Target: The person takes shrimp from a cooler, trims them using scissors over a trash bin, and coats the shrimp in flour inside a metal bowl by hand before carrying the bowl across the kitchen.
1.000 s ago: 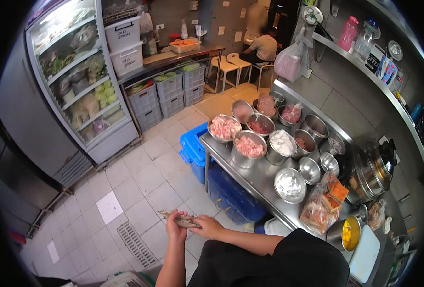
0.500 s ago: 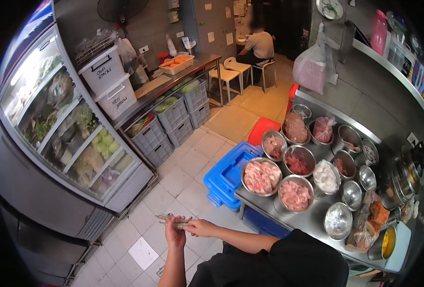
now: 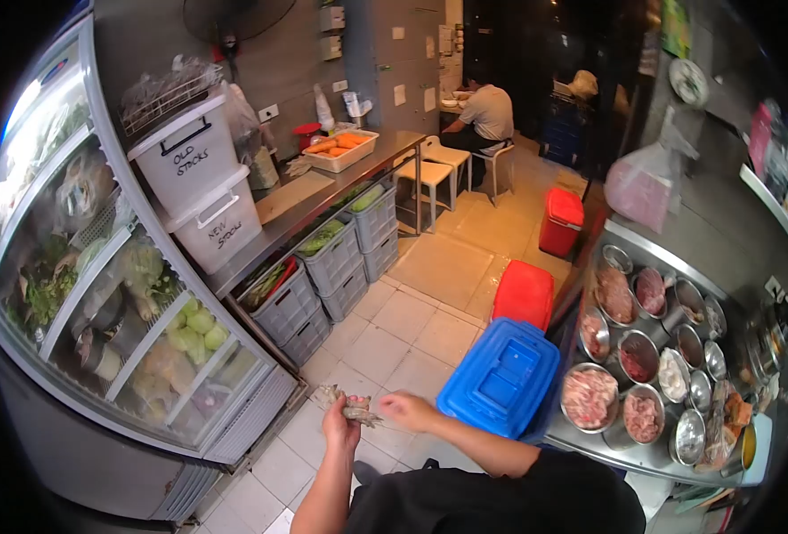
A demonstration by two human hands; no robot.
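Several greyish shrimp-like pieces (image 3: 358, 412) lie in my left hand (image 3: 339, 427), whose fingers are wrapped round them, low in the middle of the view. Just to the right of them is my right hand (image 3: 409, 412), apart from the pieces. Its fingers are curled and blurred, and whether anything small is between them cannot be made out. Both hands are in the air above the tiled floor (image 3: 358, 343). The blue lidded bin (image 3: 501, 374) stands beyond my right hand.
A steel table (image 3: 621, 452) at the right bears several metal bowls of meat (image 3: 589, 396). At the left stands a glass-door fridge (image 3: 127, 294). Grey crates (image 3: 287, 307) sit under a counter (image 3: 323, 189). Red bins (image 3: 525, 294) stand ahead; a person (image 3: 484, 116) sits far back.
My right hand has come away from the pieces in my left hand. The view has swung left, so the table now appears farther right and the red bins show more fully.
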